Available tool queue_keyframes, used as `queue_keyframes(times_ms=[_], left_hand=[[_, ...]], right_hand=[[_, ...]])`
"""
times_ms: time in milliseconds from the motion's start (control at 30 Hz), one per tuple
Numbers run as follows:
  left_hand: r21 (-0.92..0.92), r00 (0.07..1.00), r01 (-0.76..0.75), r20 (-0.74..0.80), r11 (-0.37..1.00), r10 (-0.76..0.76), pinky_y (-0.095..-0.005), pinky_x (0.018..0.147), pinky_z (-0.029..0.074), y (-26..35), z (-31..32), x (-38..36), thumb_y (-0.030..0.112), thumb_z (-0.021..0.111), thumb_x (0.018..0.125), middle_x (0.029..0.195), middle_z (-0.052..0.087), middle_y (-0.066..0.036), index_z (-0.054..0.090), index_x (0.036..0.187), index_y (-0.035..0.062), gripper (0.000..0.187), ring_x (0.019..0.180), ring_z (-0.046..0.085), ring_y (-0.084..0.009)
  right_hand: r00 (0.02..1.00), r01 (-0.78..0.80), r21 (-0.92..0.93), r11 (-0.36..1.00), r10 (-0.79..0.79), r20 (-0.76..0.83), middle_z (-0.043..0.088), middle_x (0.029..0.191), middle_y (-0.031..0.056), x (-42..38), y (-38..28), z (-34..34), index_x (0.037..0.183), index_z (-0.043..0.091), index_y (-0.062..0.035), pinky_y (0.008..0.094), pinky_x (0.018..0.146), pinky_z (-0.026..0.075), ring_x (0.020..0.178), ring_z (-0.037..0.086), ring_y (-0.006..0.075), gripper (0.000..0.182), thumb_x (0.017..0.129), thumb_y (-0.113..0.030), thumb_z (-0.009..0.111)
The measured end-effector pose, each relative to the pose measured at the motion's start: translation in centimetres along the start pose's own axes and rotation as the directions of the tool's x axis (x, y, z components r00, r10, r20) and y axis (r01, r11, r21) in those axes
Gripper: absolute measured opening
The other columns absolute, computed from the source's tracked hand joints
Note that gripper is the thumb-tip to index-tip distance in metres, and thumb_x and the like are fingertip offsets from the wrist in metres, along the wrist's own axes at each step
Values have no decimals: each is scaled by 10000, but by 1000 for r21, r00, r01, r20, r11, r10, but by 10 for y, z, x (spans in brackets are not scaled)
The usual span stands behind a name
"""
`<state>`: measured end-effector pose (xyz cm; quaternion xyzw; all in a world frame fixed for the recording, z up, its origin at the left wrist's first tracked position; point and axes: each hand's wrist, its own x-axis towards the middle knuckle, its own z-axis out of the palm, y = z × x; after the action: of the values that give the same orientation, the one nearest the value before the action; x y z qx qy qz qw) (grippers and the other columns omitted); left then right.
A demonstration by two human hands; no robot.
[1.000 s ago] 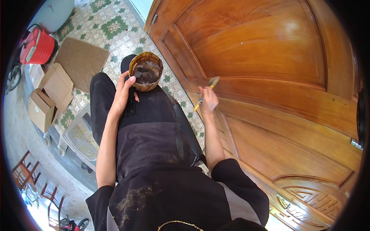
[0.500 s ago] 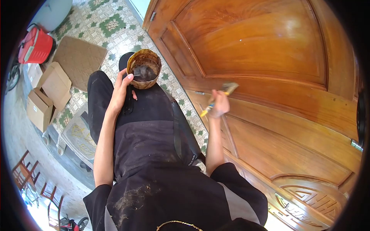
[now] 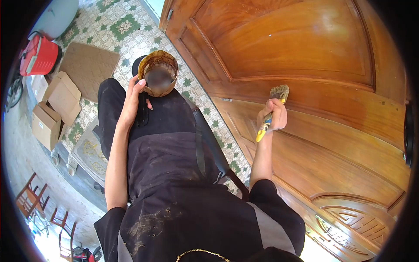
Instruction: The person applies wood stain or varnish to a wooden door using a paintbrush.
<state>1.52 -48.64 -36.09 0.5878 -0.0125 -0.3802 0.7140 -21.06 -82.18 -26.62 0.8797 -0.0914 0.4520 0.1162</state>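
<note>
A stained round container (image 3: 157,73) with dark liquid inside rests above my lap, and my left hand (image 3: 133,98) grips its left side, thumb at the rim. My right hand (image 3: 274,114) is closed round a paintbrush (image 3: 265,126) with a yellow-tipped handle. The brush's bristles point up and to the right, at the surface of the brown wooden door (image 3: 301,102); whether they touch it I cannot tell. Carved panels and raised mouldings cover the door.
Patterned floor tiles (image 3: 126,28) lie between my legs and the door. To the left are a brown mat (image 3: 89,65), open cardboard boxes (image 3: 46,124), a red cooler (image 3: 42,54) and wooden chairs (image 3: 30,196). A metal hinge (image 3: 170,14) sits on the door's edge.
My right hand has moved right and slightly up with the brush, farther over the door. My left hand and the container have shifted slightly left and up in view.
</note>
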Motion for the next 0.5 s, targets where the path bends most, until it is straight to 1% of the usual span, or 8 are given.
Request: queue_keyframes(times_ms=[67,100,167,200,300,333,433,500], left_hand=[[-1,1000,-8,-5,1000,8,-301,625,517,4,2,1,464,531,1008,1161,556,-172,351,1491,-9,700,624,577,-181],[9,1000,-13,-14,1000,14,-301,625,517,8,5,0,465,532,1007,1162,557,-174,355,1490,-3,695,621,578,-181],[13,1000,-11,-28,1000,11,-300,626,517,7,5,-4,466,534,1006,1163,557,-175,359,1489,4,690,619,578,-180],[19,1000,-8,-25,1000,8,-299,627,517,7,4,-3,466,536,1005,1165,558,-175,359,1490,8,691,616,579,-180],[13,999,-13,-32,1000,13,-299,628,518,2,-1,-3,474,546,999,1168,558,-177,357,1491,8,704,595,580,-181],[10,999,-14,-36,1000,15,-299,629,518,3,-1,-3,476,548,997,1171,557,-180,357,1491,5,709,587,580,-183],[-1,997,-21,-68,1000,21,-298,634,518,0,-2,-4,482,557,993,1159,567,-176,359,1490,0,720,566,582,-185],[4,999,-25,-27,1000,25,-294,632,516,0,-3,-3,482,556,995,1139,583,-161,363,1489,-1,717,574,581,-178]], right_hand=[[989,88,109,990,-100,110,691,793,42,-12,5,10,758,610,-89,358,502,444,575,591,232,205,842,-118,795],[961,89,155,984,-126,247,683,785,36,-25,4,22,750,602,-96,356,518,449,587,591,225,223,853,-153,791],[811,52,216,975,-168,561,635,787,36,-66,1,46,775,580,-102,344,596,474,674,620,227,222,865,-167,772],[717,24,282,959,-213,663,629,800,43,-86,2,58,790,573,-102,360,627,479,700,626,235,210,891,-170,744],[574,34,378,925,-328,750,642,820,47,-138,19,76,794,584,-101,368,659,486,737,643,234,205,906,-198,725],[576,41,387,921,-339,744,642,820,47,-127,19,73,794,584,-101,368,659,486,737,643,234,205,906,-198,725],[622,62,269,961,-248,742,633,773,50,-62,22,29,819,617,-108,370,623,484,710,652,223,187,852,-197,778],[777,138,280,950,-279,564,677,770,39,10,28,-19,782,651,-123,378,579,485,670,650,230,171,795,-152,819]])
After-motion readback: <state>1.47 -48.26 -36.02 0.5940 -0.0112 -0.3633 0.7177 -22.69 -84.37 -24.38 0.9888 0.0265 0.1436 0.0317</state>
